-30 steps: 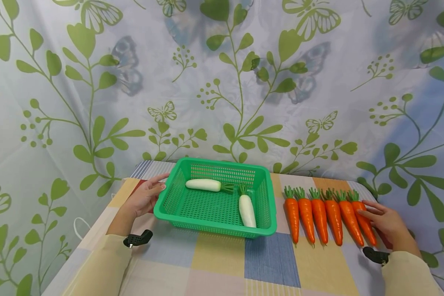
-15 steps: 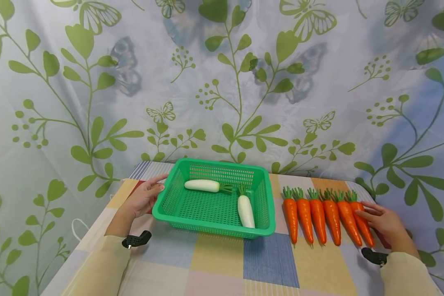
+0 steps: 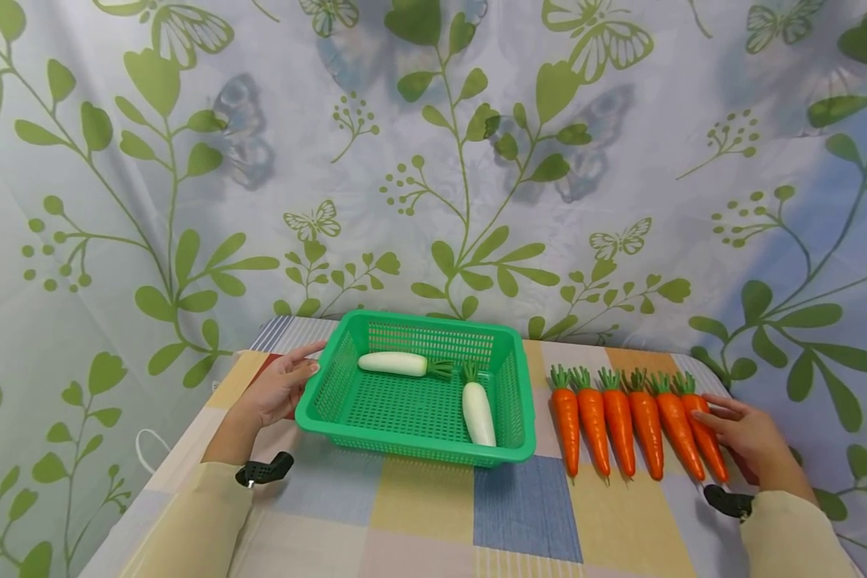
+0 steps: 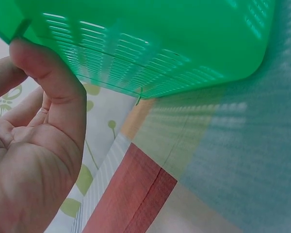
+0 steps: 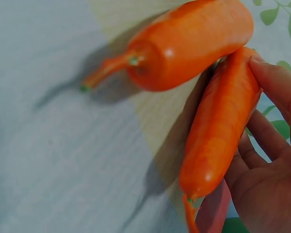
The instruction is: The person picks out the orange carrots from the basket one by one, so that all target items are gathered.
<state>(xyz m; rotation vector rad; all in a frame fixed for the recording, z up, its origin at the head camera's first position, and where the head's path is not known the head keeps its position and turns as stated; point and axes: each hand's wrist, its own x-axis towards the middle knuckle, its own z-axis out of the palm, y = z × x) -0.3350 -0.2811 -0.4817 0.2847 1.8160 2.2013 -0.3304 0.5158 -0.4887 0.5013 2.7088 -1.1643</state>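
Against the left rim of a green plastic basket [image 3: 419,452] rests my left hand [image 3: 283,387]; in the left wrist view its thumb [image 4: 43,63] touches the rim from outside, with the fingers loosely bent. Two white radishes with green tops lie inside the basket, one lengthwise [image 3: 392,364] at the back left and one [image 3: 479,413] at the right. My right hand [image 3: 747,437] lies beside the rightmost carrot [image 3: 708,433]. In the right wrist view, the thumb touches that carrot's [image 5: 220,126] upper part while the relaxed fingers stay along its right side.
Several more orange carrots [image 3: 619,429] form a row between the basket and my right hand, green tops toward the back. A patchwork cloth [image 3: 433,514] covers the table. Behind hangs a leaf-and-butterfly curtain [image 3: 433,160]. A white cord [image 3: 144,449] loops at the left edge.
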